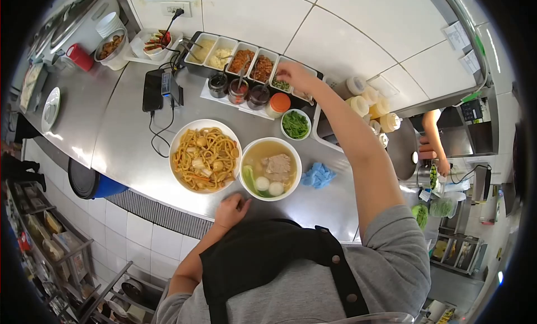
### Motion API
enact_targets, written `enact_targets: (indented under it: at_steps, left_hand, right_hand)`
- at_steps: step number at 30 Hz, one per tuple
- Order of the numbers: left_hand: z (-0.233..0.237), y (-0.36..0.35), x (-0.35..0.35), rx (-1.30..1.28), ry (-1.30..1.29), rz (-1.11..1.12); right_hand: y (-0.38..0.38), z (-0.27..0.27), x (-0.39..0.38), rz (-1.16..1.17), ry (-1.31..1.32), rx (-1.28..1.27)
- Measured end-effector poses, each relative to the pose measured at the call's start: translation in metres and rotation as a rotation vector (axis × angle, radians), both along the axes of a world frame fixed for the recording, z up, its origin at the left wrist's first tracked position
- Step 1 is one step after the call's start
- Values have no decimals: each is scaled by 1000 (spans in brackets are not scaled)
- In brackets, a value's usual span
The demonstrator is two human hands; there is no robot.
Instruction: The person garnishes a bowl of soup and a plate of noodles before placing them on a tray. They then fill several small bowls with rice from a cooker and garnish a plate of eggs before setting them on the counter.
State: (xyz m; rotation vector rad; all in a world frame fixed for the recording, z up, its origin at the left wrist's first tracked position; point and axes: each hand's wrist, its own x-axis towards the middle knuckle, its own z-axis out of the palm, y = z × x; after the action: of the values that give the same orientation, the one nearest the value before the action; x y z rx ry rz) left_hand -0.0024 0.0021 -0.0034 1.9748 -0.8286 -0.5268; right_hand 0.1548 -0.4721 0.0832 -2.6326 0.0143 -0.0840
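Note:
My right hand [293, 75] reaches over the row of topping containers, above the one with chopped green onions [281, 84]. Its fingers are bent together; whatever they may pinch is too small to make out. Loosely curled and holding nothing visible, my left hand [232, 210] rests at the counter's front edge. Just above it sit a plate of thick fried noodles [205, 159] and a bowl of clear soup [271, 170] with meat, pale balls and a green leaf. A small bowl of leafy greens [296, 125] stands behind the soup.
Sauce jars [238, 91] and an orange-lidded jar [278, 105] line the containers' front. Squeeze bottles [390, 122] stand to the right. A crumpled blue cloth [318, 175] lies beside the soup. A black device with cables [153, 90] is at left. Another person's arm [434, 136] shows far right.

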Motion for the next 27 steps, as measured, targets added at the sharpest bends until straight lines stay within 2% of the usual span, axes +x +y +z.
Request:
enact_targets:
  at_steps: [2,5,8,14,17,20,23,27]
  left_hand:
    - [1,0,0,-2,3,-2]
    - [5,-1,1,-3,-6,-6]
    - [7,-2,1,-4,-20,-8]
    - [8,-2,1,4,-19,-6]
    - [7,-1,1,5,-20,-2]
    - [9,-2,1,10,-25,-6]
    - [8,-2,1,11,-23,-7]
    - [9,-3,1,6,-16,-11]
  right_hand:
    - [-11,10,2,-206,-66,38]
    - [-11,10,-4,-578,-172,513]
    - [-23,-9,-4,-669,-208,727]
    - [-21,-36,-7,-571,-108,794]
    - [-21,-42,-12,-597,-73,891]
    - [-28,-42,-20,-680,-42,1035]
    - [-35,-41,-24,-874,-73,1181]
    - [-49,-47,-34,-948,-82,1359]
